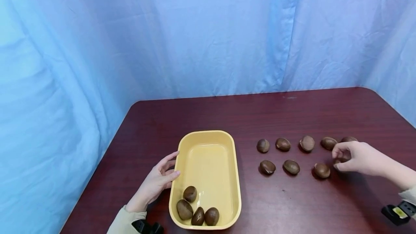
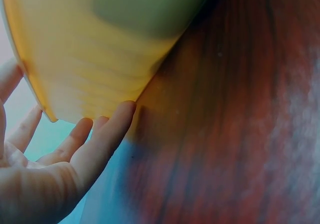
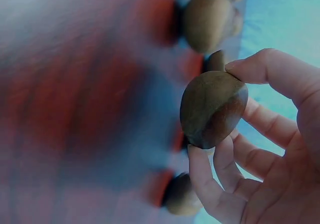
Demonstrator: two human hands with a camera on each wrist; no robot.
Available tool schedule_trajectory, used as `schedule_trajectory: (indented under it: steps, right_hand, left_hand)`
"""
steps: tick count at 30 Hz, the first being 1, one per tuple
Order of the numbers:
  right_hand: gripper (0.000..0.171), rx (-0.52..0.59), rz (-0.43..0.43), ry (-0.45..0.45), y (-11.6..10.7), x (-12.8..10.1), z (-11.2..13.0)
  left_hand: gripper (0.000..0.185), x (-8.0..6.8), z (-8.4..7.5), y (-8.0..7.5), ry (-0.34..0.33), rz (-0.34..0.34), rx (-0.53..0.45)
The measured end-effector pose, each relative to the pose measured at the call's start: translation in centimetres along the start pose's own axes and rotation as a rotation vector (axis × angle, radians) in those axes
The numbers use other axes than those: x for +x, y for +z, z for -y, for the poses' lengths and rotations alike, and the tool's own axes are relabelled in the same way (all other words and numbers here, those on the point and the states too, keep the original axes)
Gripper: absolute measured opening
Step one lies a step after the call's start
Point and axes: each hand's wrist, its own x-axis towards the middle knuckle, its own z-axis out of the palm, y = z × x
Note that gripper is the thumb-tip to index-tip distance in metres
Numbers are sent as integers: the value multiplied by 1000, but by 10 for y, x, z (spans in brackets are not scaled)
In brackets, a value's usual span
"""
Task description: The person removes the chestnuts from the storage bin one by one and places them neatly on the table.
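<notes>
The right hand pinches a brown chestnut between thumb and curled fingers at the right end of the nearer row on the dark red table, with other chestnuts lying apart from one another in two rows just to its left, the nearest of them just beside the hand. The left hand rests with relaxed, nearly straight fingers against the outer left wall of the yellow tray, its fingertips touching the wall and holding nothing. Four chestnuts lie clustered in the tray's near end.
</notes>
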Motion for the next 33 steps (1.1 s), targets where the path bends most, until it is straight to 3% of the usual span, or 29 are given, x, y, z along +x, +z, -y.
schedule_trajectory:
  steps: [7,12,21,33]
  right_hand:
    - [22,-13,8,6,7,-6,-12]
    - [16,17,60,28,8,-6,-13]
    - [15,101,143,172,11,-6,-16]
    - [19,-40,25,102,-3,2,-6]
  left_hand:
    - [70,1,-1,0,5,-2,-2]
    - [70,2,0,0,8,12,-7]
    - [70,2,0,0,2,15,-3]
    - [68,0,2,-1,-3,6,6]
